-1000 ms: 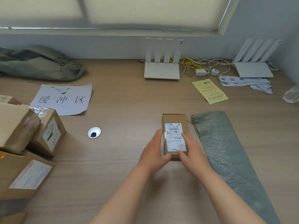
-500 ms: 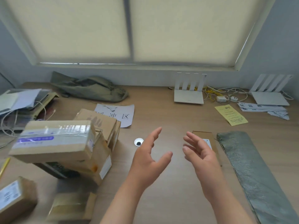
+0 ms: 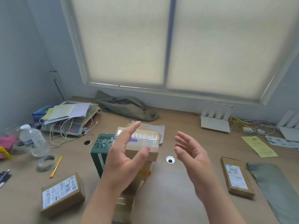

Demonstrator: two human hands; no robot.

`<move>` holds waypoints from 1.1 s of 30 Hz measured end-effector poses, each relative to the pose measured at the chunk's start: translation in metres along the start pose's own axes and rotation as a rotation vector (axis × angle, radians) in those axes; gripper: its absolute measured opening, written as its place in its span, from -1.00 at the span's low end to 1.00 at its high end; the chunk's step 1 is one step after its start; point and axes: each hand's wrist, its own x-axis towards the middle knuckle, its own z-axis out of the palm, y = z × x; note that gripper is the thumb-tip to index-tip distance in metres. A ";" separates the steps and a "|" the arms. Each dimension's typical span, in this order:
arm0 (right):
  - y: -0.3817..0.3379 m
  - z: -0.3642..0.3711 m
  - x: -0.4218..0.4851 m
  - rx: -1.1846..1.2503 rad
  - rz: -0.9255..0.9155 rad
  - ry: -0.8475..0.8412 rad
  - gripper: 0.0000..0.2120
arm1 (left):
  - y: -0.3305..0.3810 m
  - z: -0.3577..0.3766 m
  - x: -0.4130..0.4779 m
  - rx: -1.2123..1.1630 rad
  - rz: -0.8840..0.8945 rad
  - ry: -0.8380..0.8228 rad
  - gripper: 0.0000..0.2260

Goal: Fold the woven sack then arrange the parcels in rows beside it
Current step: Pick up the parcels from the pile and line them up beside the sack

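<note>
Two bare hands hover, empty, above a cluttered wooden desk point(image 3: 169, 183) under a blinded window. The left hand point(image 3: 127, 159) and right hand point(image 3: 192, 156) face each other palm to palm, fingers loose and spread, grasping nothing.

The folded woven sack point(image 3: 278, 188), grey-green, lies flat at the desk's right edge. Just beside it, on its left, lies a flat brown parcel point(image 3: 236, 177) with a white shipping label; a barcode shows, but the print is too small to read.

In the centre, behind the left hand, parcels stand in a stack. A taped brown box point(image 3: 145, 143) with a blue strip on its label sits on top, and beside it stands a dark green box point(image 3: 100, 151) with a pale line drawing. A further parcel point(image 3: 62, 194) lies apart at lower left; black handwriting crosses its white label, illegible.

A water bottle point(image 3: 31, 139), a tape roll point(image 3: 46, 162) and a yellow pen point(image 3: 56, 166) lie to the left. A yellow leaflet point(image 3: 259, 148) and a white router point(image 3: 215, 120) sit toward the back right; their print is blurred.
</note>
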 end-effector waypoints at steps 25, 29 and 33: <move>0.007 0.018 -0.015 0.117 0.018 0.146 -0.83 | -0.022 -0.006 -0.020 -0.373 -0.324 0.243 -0.77; 0.000 -0.019 -0.023 0.090 -0.044 0.143 -0.73 | -0.008 0.021 -0.025 -0.314 -0.266 0.159 -0.74; 0.000 -0.053 -0.031 0.079 -0.030 0.196 -0.70 | 0.002 0.055 -0.031 -0.263 -0.225 0.103 -0.68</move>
